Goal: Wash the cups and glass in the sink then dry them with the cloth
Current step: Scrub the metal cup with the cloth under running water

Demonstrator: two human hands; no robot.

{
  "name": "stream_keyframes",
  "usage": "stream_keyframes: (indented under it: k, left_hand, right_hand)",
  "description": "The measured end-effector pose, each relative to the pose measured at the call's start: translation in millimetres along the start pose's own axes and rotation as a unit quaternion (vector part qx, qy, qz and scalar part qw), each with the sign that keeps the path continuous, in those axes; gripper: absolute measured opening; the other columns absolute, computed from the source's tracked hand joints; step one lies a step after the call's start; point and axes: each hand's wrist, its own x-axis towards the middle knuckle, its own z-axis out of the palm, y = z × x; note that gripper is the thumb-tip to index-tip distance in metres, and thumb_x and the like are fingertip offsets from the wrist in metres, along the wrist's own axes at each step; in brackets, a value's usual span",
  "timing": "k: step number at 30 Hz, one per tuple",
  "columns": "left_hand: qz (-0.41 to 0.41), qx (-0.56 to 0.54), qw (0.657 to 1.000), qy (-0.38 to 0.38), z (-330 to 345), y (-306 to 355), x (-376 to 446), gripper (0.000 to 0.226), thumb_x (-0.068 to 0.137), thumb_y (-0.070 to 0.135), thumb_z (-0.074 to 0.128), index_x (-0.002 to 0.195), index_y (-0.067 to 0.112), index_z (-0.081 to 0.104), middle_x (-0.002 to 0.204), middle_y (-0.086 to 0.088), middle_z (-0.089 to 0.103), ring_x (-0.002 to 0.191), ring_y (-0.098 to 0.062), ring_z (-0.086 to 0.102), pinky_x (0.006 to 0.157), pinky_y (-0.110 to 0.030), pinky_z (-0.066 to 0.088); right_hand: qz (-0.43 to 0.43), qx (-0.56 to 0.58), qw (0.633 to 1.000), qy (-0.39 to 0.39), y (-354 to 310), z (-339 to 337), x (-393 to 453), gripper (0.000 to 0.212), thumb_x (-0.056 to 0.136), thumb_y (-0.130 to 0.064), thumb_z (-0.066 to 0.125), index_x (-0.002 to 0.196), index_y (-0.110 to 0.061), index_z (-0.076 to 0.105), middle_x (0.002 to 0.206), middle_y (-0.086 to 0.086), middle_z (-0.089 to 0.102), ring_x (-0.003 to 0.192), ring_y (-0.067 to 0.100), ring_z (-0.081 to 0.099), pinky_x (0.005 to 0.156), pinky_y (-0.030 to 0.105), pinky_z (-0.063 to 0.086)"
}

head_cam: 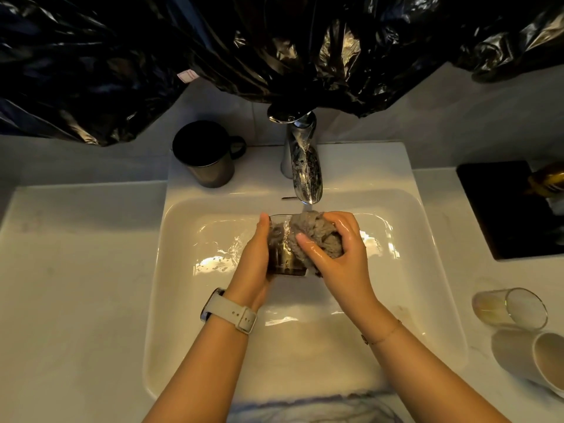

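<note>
Over the white sink [183, 300], under the running tap [305, 175], my left hand [254, 257] grips a clear glass [285, 261] from its left side. My right hand [335, 251] holds a wet grey cloth [308, 236] bunched against the glass's right side and rim. Water falls from the spout onto the cloth. A dark mug [204, 154] stands upright on the sink's back left ledge. On the counter at the right, a second clear glass [509, 306] and a white cup [531, 358] lie on their sides.
A black tray [500, 215] with a golden object [549, 178] sits on the counter at the far right. Black plastic sheeting [213, 50] hangs over the wall behind the tap. A pale counter [76, 285] stretches to the left of the sink.
</note>
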Motion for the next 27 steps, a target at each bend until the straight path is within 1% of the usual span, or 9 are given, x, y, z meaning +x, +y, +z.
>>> stream_keyframes:
  k: [4,7,10,12,16,18,21,22,27]
  left_hand:
    - [-0.018,0.005,0.998,-0.061,3.5,5.1,-4.1,0.047,0.093,0.056,0.053,0.112,0.019,0.074,0.113,-0.012,0.074,0.106,-0.029,0.071,0.097,-0.05,0.053]
    - [-0.019,-0.038,0.995,-0.085,6.3,12.7,1.3,0.044,0.094,0.053,0.053,0.112,0.02,0.074,0.117,-0.012,0.073,0.107,-0.027,0.07,0.094,-0.046,0.054]
    - [-0.04,-0.092,0.993,-0.063,3.7,11.3,14.3,0.059,0.094,0.058,0.051,0.123,0.01,0.068,0.122,-0.016,0.069,0.11,-0.029,0.068,0.09,-0.041,0.055]
    - [-0.04,-0.105,0.993,-0.041,-1.1,5.5,20.2,0.062,0.093,0.061,0.051,0.118,0.007,0.071,0.119,-0.019,0.07,0.107,-0.031,0.069,0.094,-0.043,0.054]
    - [-0.043,-0.131,0.99,-0.04,-4.9,-6.4,21.0,0.063,0.093,0.061,0.049,0.118,0.007,0.069,0.117,-0.018,0.07,0.108,-0.03,0.069,0.095,-0.045,0.054]
    - [-0.044,-0.143,0.987,-0.059,-2.6,-9.3,18.9,0.063,0.095,0.061,0.046,0.126,0.009,0.065,0.125,-0.017,0.067,0.116,-0.03,0.065,0.1,-0.048,0.051]
    - [-0.05,-0.174,0.98,-0.082,-3.1,-9.3,17.0,0.068,0.097,0.062,0.042,0.137,0.01,0.058,0.136,-0.019,0.061,0.127,-0.031,0.057,0.113,-0.05,0.039]
    - [-0.051,-0.179,0.979,-0.082,-3.6,-8.4,16.4,0.07,0.097,0.062,0.04,0.135,0.007,0.059,0.134,-0.019,0.061,0.125,-0.031,0.059,0.111,-0.048,0.041]
    - [-0.034,-0.191,0.978,-0.071,-6.1,-11.1,16.8,0.068,0.097,0.062,0.038,0.114,0.003,0.067,0.113,-0.023,0.068,0.099,-0.031,0.07,0.091,-0.045,0.056]
  right_hand:
    - [-0.006,-0.001,1.0,-0.007,-6.8,7.0,5.3,0.031,0.082,-0.023,0.076,0.11,-0.024,0.062,0.11,-0.003,0.052,0.104,0.004,0.058,0.086,0.016,0.049]
    - [-0.032,-0.031,0.999,0.004,-9.7,12.6,17.3,0.027,0.083,-0.023,0.075,0.106,-0.017,0.062,0.107,-0.002,0.051,0.099,0.005,0.058,0.083,0.014,0.048]
    - [-0.006,-0.029,1.0,0.001,-2.6,12.7,21.4,0.025,0.084,-0.019,0.074,0.104,-0.017,0.061,0.105,0.002,0.054,0.095,0.002,0.058,0.082,0.014,0.045]
    - [-0.02,-0.046,0.998,-0.032,0.6,10.8,10.5,0.024,0.082,-0.016,0.076,0.099,-0.019,0.059,0.102,0.003,0.055,0.093,-0.003,0.056,0.08,0.009,0.042]
    - [-0.064,-0.061,0.994,-0.071,1.8,11.8,2.7,0.03,0.078,-0.015,0.079,0.103,-0.008,0.064,0.104,0.005,0.054,0.097,-0.005,0.054,0.081,0.006,0.043]
    - [-0.017,-0.02,0.998,-0.05,4.9,13.6,19.7,0.031,0.08,-0.019,0.078,0.105,-0.009,0.063,0.106,0.007,0.057,0.097,0.001,0.059,0.082,0.013,0.049]
    - [0.092,0.057,0.994,-0.027,17.6,11.4,28.1,0.038,0.078,-0.034,0.076,0.109,-0.018,0.062,0.107,0.012,0.064,0.097,0.024,0.066,0.086,0.041,0.056]
    - [0.103,0.056,0.993,-0.032,18.9,8.7,21.0,0.039,0.077,-0.038,0.074,0.109,-0.019,0.062,0.105,0.011,0.065,0.097,0.025,0.066,0.086,0.042,0.055]
    - [0.028,0.016,0.997,-0.074,8.8,1.8,-6.1,0.022,0.081,-0.014,0.077,0.098,-0.01,0.064,0.1,0.009,0.059,0.092,0.004,0.061,0.081,0.015,0.048]
